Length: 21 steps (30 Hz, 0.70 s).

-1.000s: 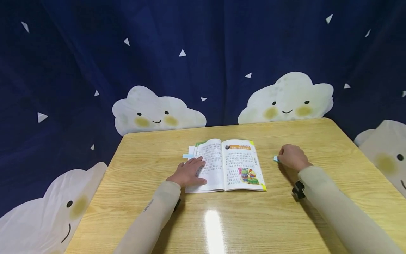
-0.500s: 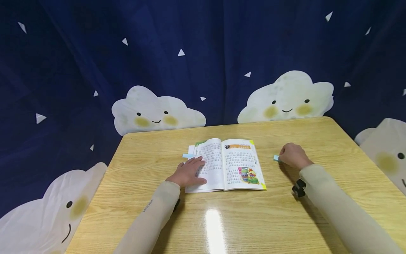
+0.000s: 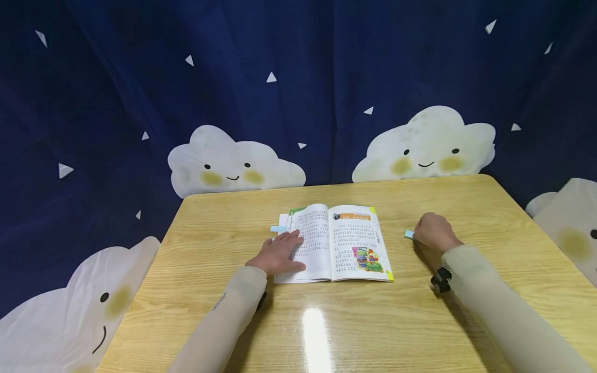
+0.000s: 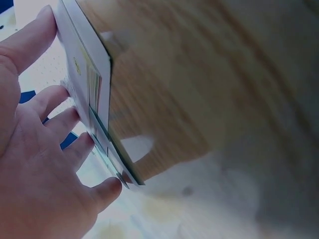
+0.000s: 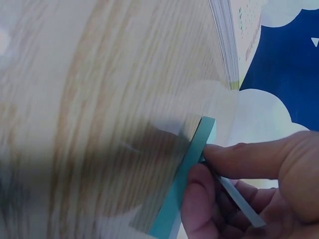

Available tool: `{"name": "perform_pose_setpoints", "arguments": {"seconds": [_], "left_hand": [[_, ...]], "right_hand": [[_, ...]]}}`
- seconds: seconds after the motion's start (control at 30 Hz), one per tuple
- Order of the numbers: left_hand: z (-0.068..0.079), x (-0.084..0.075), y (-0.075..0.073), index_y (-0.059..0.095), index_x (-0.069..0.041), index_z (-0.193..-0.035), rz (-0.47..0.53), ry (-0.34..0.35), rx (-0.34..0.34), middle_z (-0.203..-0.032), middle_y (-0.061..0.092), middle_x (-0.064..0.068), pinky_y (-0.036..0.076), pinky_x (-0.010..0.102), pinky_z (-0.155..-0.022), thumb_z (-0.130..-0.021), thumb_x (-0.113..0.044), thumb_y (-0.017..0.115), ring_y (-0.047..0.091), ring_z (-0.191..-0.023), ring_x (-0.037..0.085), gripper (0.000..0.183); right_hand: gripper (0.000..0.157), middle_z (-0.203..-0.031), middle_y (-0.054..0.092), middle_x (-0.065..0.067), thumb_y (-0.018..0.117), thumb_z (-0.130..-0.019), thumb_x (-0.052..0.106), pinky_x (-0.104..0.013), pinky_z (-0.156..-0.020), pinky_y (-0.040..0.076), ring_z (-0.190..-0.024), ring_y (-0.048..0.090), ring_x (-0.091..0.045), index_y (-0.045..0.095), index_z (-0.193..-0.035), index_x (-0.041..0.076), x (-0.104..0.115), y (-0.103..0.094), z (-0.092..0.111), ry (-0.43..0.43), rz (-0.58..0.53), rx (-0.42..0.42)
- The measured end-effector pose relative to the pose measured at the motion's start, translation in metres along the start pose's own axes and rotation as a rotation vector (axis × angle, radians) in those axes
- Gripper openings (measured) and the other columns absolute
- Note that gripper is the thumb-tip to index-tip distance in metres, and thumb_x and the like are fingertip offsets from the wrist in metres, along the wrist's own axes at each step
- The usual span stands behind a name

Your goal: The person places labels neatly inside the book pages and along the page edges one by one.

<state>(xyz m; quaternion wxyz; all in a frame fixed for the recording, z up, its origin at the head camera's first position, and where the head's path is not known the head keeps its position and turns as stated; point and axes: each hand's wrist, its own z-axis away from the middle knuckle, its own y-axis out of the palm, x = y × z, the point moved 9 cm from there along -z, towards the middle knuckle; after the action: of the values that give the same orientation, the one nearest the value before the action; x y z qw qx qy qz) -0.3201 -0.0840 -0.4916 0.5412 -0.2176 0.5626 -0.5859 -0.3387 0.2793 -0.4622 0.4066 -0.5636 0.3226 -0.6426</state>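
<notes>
While a person's left hand [image 3: 278,256] lies with fingers spread across the left page of a white paper book with printed text and a colourful picture [image 3: 351,233], the right hand [image 3: 436,232] pinches a narrow, straight-edged blue-green pad, seemingly paper [image 5: 180,184], off to the book's right. The book lies spread near the middle of a pale wood-grain table [image 3: 373,321], and from where I stand those outstretched fingers look meant to stop the arched left pages from lifting. A flat pale-blue paper tab [image 3: 278,229] juts past the left page's outer edge, placed, I judge, so that its end shows. The right thumb and forefinger meet at the pad's side, a fingertip grip that suits something so slim. A thin pale strip [image 5: 241,201] also runs from that pinch toward the palm; I cannot tell whether it belongs to the pad, nor whether the pad touches the table. Behind hangs a dark-blue cloth curtain [image 3: 280,36] with smiling white clouds [image 3: 224,155].
</notes>
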Motion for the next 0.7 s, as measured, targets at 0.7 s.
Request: {"name": "perform_pose_setpoints", "arguments": {"seconds": [0.7], "left_hand": [[-0.0008,0.0003,-0.0005,0.04,-0.025,-0.153,-0.004,-0.022,0.008,-0.167,0.023,-0.005,0.014,0.059,-0.123,-0.087,-0.047,0.071,0.02,-0.155,0.027,0.076]], "right_hand": [[0.031,-0.052,0.04,0.005,0.055,-0.085,0.005,-0.026,-0.05,0.032,-0.05,0.036,-0.011,0.049,-0.055,0.013,-0.0055,0.0002,-0.0005,0.011,-0.035,-0.02]]}}
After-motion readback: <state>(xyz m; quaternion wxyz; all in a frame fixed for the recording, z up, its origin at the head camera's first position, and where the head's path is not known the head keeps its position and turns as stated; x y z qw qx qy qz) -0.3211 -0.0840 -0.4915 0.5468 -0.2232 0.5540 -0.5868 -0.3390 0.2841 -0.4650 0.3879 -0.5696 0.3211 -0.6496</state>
